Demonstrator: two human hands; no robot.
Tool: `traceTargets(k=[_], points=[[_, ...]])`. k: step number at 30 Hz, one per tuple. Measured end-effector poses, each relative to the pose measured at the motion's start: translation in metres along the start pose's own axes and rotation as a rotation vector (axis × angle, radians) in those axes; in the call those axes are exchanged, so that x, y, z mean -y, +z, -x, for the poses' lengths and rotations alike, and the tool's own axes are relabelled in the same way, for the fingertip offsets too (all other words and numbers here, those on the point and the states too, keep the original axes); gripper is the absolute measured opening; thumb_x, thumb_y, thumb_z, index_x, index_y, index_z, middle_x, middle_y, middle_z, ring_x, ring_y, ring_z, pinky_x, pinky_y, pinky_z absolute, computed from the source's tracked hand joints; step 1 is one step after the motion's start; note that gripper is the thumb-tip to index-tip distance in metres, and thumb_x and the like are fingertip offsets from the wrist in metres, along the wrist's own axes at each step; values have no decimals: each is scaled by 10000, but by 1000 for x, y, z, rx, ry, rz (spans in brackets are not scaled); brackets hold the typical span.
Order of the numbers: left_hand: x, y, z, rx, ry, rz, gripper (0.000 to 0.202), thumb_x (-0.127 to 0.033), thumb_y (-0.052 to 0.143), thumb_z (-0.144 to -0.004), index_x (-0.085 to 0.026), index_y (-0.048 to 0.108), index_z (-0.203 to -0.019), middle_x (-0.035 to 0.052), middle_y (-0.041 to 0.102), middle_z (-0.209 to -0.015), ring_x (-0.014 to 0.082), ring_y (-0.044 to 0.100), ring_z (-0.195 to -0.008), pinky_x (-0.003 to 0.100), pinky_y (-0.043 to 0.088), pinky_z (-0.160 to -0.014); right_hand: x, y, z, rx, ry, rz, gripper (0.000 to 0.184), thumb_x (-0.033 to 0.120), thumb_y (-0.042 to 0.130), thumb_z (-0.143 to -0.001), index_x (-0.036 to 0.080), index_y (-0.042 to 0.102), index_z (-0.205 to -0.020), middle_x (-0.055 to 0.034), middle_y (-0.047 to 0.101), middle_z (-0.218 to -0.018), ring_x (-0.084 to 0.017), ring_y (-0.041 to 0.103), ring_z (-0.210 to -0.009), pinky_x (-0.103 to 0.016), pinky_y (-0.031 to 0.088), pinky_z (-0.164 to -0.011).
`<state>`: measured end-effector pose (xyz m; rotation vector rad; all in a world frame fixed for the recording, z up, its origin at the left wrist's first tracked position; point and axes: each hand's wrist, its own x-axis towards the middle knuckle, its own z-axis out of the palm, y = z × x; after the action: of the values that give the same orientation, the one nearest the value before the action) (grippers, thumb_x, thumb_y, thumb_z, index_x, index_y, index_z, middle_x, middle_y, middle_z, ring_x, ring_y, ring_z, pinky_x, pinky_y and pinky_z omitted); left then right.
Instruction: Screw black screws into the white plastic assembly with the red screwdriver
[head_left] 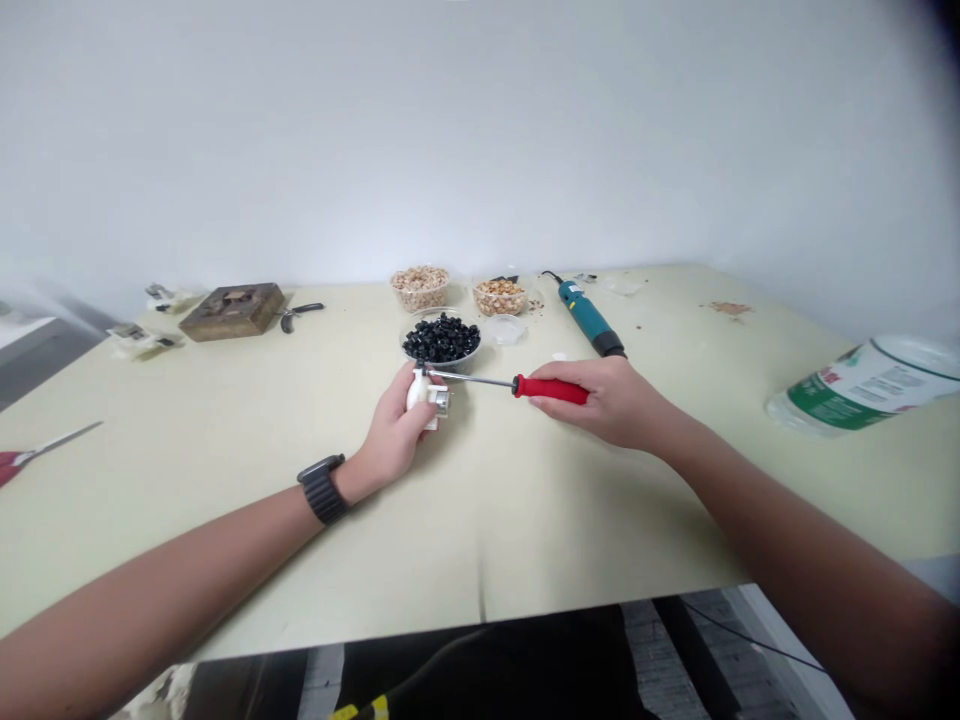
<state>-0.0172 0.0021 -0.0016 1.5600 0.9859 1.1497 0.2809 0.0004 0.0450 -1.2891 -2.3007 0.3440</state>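
Note:
My left hand (394, 432) is closed around a small white part (424, 394) with a metal fitting, held just above the pale table (225, 480). My right hand (611, 400) grips the red handle of a screwdriver (551, 389). Its metal shaft runs left and the tip meets the top of the white part. A black watch sits on my left wrist. Right behind the part stands a bowl of small black pieces (442, 340).
Two tubs of tan pieces (421, 285) (499, 296) and an empty clear cup (505, 329) stand behind the bowl. A teal power tool (589, 317) lies at the back right, a plastic bottle (862, 385) on its side at right. A wooden block (232, 309), pliers (298, 314) and a red-handled tool (41, 450) lie left.

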Motion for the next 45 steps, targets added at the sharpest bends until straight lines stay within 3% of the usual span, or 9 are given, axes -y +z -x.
traceTargets(k=[3, 8, 10, 17, 24, 28, 32, 36, 45], points=[[0, 0, 0, -8, 15, -18, 265, -335, 590, -837, -187, 574, -1056, 1, 573, -829, 126, 506, -603, 246, 424, -476, 2, 2, 0, 56, 35, -26, 281, 468, 644, -968, 254, 784, -1085, -20, 774, -866, -150, 630, -669, -284, 422, -611], [4, -1, -1, 11, 37, -20, 265, -318, 617, -841, -193, 583, -1072, 4, 582, -851, 122, 504, -621, 230, 420, -477, 0, 4, 0, 32, 50, -63, 302, 463, 783, -843, 235, 680, -1012, -17, 741, -867, -153, 617, -698, -270, 431, -621], [5, -2, -2, 17, 20, -15, 262, -299, 609, -836, -194, 584, -1076, 4, 579, -849, 123, 508, -620, 228, 418, -473, -1, 4, 0, 24, 63, -79, 270, 459, 773, -854, 230, 671, -953, -6, 711, -811, -144, 585, -663, -272, 421, -608], [4, -2, -3, 0, -13, -16, 280, -281, 601, -791, -195, 589, -1057, 10, 579, -864, 127, 509, -625, 226, 444, -473, -2, 1, -1, -4, 24, -68, 217, 427, 681, -969, 271, 758, -1098, -15, 783, -1048, -179, 687, -889, -288, 480, -751], [3, -3, -3, 9, -21, 11, 276, -284, 600, -800, -194, 594, -1062, 25, 600, -906, 137, 529, -655, 229, 444, -482, -2, 1, -3, 20, -22, 28, 228, 423, 646, -991, 252, 733, -1115, -42, 787, -1045, -197, 695, -870, -305, 483, -727], [3, -3, -2, 30, -8, 37, 276, -286, 606, -800, -192, 595, -1060, 18, 593, -882, 137, 528, -650, 230, 434, -482, -6, 5, -1, -76, -84, 58, 260, 361, 743, -903, 227, 661, -1110, -76, 756, -1103, -202, 681, -863, -307, 502, -730], [4, -3, -2, 36, -18, 84, 300, -282, 600, -781, -189, 592, -1067, 25, 609, -903, 136, 539, -650, 230, 430, -476, -10, 7, -1, -131, -155, 15, 139, 296, 716, -911, 224, 634, -997, -62, 719, -1010, -193, 652, -845, -315, 503, -738], [5, -2, -2, 29, -43, 94, 306, -277, 598, -766, -185, 594, -1058, 21, 605, -878, 129, 533, -623, 229, 428, -466, -10, 6, -2, -164, -200, 2, 98, 293, 700, -932, 214, 661, -976, -66, 726, -976, -206, 661, -863, -339, 513, -765], [6, -2, -4, 31, -49, 123, 321, -292, 601, -773, -188, 586, -1076, 54, 658, -1053, 131, 582, -658, 228, 444, -468, -5, 4, -1, -216, -148, 35, 139, 342, 713, -941, 229, 764, -1003, -57, 796, -971, -208, 714, -846, -338, 545, -754]])
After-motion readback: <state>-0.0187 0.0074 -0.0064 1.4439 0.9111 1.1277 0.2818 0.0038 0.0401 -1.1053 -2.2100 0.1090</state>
